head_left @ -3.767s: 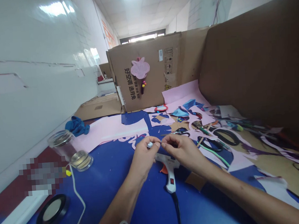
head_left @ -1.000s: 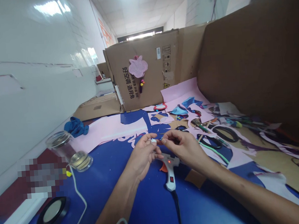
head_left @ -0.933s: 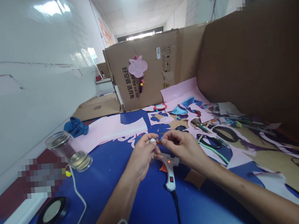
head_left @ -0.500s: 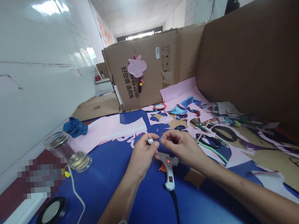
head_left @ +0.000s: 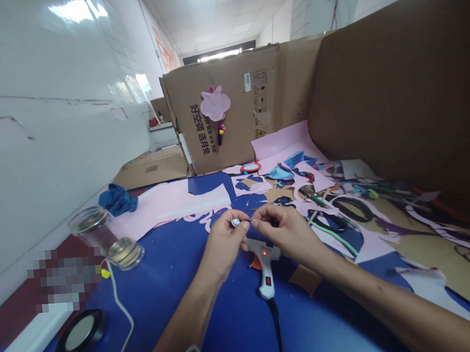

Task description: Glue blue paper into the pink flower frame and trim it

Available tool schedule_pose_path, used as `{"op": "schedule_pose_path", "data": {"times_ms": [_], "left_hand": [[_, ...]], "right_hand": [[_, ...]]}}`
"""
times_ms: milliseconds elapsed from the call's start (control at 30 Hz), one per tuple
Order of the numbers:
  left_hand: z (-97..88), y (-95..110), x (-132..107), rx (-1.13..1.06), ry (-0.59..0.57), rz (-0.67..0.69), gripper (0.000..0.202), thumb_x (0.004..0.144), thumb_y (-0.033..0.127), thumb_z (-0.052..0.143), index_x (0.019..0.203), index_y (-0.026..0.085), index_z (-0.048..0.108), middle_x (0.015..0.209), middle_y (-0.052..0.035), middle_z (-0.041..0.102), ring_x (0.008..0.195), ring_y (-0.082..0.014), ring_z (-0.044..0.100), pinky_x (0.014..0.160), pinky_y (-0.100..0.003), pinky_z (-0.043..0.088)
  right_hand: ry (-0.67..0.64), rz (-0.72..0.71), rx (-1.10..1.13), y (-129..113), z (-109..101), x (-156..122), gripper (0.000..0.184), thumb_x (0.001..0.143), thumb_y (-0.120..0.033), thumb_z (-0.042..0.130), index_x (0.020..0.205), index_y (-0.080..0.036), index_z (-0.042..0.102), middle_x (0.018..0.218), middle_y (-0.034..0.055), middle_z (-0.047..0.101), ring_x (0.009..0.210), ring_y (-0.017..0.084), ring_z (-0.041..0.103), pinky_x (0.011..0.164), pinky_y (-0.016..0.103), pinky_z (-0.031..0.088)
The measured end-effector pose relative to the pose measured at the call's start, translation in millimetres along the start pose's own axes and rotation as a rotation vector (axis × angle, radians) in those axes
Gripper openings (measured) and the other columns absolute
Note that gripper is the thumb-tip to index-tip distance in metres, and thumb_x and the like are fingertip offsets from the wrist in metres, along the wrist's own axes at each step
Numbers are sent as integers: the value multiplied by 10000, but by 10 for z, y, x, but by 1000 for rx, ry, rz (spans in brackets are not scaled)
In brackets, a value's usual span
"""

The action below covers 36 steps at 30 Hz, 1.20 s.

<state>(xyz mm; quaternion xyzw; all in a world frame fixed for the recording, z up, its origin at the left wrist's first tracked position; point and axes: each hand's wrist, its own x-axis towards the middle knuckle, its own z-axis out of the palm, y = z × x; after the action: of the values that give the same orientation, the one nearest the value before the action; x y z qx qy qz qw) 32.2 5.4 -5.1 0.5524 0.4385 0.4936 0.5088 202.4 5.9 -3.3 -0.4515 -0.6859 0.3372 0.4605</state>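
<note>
My left hand (head_left: 225, 242) pinches a small white round piece (head_left: 235, 222) between thumb and fingertips. My right hand (head_left: 281, 229) faces it, with its fingertips closed on a thin, tiny piece (head_left: 251, 216) too small to make out. Just below both hands lies a white hot glue gun (head_left: 265, 265), its red lamp lit and its black cord (head_left: 276, 323) trailing towards me. An orange scrap (head_left: 256, 263) lies beside the gun. Neither hand touches the gun.
Two glass jars (head_left: 89, 221) stand at the left on the blue table mat (head_left: 180, 308), near a white cord (head_left: 121, 307) and a black tape roll (head_left: 81, 334). Paper scraps, tools and black rings (head_left: 352, 209) cover the right side. Cardboard walls (head_left: 395, 106) rise behind.
My hands have risen slightly off the glue gun, uncovering its red lamp. The white piece remains in my left fingers, and my head view has drifted a little.
</note>
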Motion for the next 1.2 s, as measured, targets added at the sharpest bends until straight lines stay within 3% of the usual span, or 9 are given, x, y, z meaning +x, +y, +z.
{"op": "schedule_pose_path", "data": {"times_ms": [333, 533, 700, 833, 967, 1200], "left_hand": [[11, -14, 7, -49, 6, -31, 238, 801, 373, 725, 909, 190, 616, 561, 79, 522, 469, -84, 465, 477, -200, 418], [13, -31, 8, -139, 11, -76, 270, 776, 373, 760, 914, 193, 615, 551, 78, 521, 473, -88, 450, 458, -195, 404], [20, -31, -1, -206, -5, -112, 244, 778, 323, 777, 909, 185, 625, 555, 73, 518, 477, -85, 439, 444, -188, 398], [10, 24, -12, -361, -60, -184, 208, 771, 194, 755, 951, 134, 669, 682, 15, 602, 525, -83, 489, 464, -198, 446], [-19, 74, -13, -516, -108, -272, 334, 776, 41, 669, 1107, 75, 700, 823, -59, 674, 620, -104, 584, 577, -235, 561], [-35, 58, -1, -556, -117, -257, 258, 907, 46, 620, 1155, 113, 648, 785, -39, 656, 598, -108, 611, 560, -229, 590]], "right_hand": [[33, -55, -32, 50, 22, -8, 138, 927, -308, 643, 958, -209, 734, 627, -49, 564, 553, 135, 484, 514, 248, 360], [75, -278, -187, 96, 26, -20, 120, 949, -196, 644, 997, -231, 748, 817, -5, 706, 689, 157, 607, 666, 277, 450], [80, -406, -280, 104, -4, -43, 133, 982, -176, 621, 1019, -216, 742, 876, 27, 713, 764, 175, 641, 719, 291, 462], [92, -372, -266, 101, -19, -39, 125, 982, -186, 616, 973, -213, 738, 845, 20, 714, 740, 174, 634, 706, 292, 458], [125, -292, -206, 104, -13, -13, 112, 958, -197, 635, 933, -220, 742, 798, -2, 713, 703, 166, 614, 669, 285, 440], [131, -235, -185, 68, -5, -16, 102, 947, -220, 652, 887, -216, 734, 720, -19, 663, 647, 152, 568, 626, 275, 407]]}}
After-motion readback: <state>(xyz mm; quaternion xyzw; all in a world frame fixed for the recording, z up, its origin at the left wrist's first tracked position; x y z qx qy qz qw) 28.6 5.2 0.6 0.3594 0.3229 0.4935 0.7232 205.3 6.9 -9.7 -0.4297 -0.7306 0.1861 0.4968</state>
